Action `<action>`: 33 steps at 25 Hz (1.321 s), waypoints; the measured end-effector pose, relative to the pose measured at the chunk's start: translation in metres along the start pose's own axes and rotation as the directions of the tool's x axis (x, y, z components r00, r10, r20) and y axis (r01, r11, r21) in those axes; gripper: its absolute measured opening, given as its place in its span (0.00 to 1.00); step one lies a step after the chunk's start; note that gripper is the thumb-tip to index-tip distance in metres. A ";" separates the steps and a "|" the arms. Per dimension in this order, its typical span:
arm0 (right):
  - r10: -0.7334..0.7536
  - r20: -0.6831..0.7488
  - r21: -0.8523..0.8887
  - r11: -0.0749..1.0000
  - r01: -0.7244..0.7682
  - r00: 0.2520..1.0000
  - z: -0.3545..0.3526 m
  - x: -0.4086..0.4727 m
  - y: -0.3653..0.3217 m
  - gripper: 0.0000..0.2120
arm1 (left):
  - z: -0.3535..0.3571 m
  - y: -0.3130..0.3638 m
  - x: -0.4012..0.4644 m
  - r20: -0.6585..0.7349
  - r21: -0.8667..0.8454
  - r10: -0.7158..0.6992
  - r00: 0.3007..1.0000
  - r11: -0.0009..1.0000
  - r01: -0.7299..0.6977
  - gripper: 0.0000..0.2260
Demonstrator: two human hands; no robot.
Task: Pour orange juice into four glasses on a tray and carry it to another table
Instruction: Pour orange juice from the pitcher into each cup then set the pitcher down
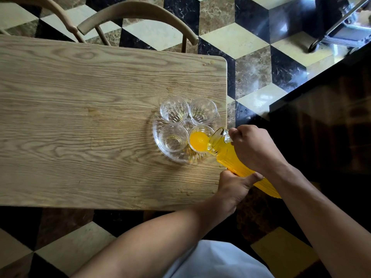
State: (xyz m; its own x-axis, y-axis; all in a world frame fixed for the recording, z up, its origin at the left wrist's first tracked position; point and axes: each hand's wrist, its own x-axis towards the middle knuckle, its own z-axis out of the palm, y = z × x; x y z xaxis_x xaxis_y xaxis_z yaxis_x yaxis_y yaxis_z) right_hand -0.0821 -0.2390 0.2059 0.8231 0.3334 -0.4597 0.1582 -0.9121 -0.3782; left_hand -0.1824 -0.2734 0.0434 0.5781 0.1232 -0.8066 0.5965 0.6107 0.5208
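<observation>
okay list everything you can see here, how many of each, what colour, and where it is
table: one, light wood, fills the left and middle of the view
tray: one, clear glass, round, near the table's right edge
glasses: four, clear, on the tray; three look empty, the near right one holds orange juice
pitcher: one, clear ribbed glass full of orange juice, tilted with its spout over the near right glass
chairs: two, pale wood, beyond the table
floor: black, cream and brown cube-pattern tiles
left hand: one, grips the pitcher's lower body from beneath
right hand: one, grips the pitcher near its neck
</observation>
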 end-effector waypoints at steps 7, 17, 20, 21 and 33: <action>0.005 0.013 -0.021 1.000 -0.005 1.000 -0.003 -0.001 -0.001 0.21 | 0.002 0.010 -0.013 0.033 -0.029 -0.012 0.999 0.999 0.013 0.36; 0.014 0.001 0.018 1.000 -0.014 1.000 -0.004 0.000 -0.002 0.21 | -0.007 0.027 -0.024 0.011 0.020 -0.025 1.000 0.999 0.025 0.23; 0.004 -0.015 0.040 0.999 -0.003 1.000 -0.008 -0.001 -0.002 0.21 | -0.010 0.033 -0.025 -0.004 0.048 -0.022 1.000 0.999 0.022 0.26; 0.001 -0.022 0.043 0.999 0.000 1.000 -0.009 -0.001 -0.002 0.21 | -0.011 0.035 -0.025 -0.005 0.053 -0.014 1.000 0.998 0.014 0.32; -0.035 -0.098 0.183 0.982 0.052 0.995 -0.026 0.009 0.003 0.21 | -0.006 0.064 -0.012 -0.093 0.176 0.099 0.991 0.981 -0.082 0.46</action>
State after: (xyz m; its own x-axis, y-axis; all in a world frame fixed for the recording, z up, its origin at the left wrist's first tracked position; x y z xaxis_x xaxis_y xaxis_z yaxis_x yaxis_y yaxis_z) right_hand -0.0599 -0.2447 0.2215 0.8666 0.3400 -0.3653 0.0987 -0.8343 -0.5424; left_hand -0.1546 -0.2316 0.0847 0.5798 0.2557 -0.7736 0.6360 0.4515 0.6259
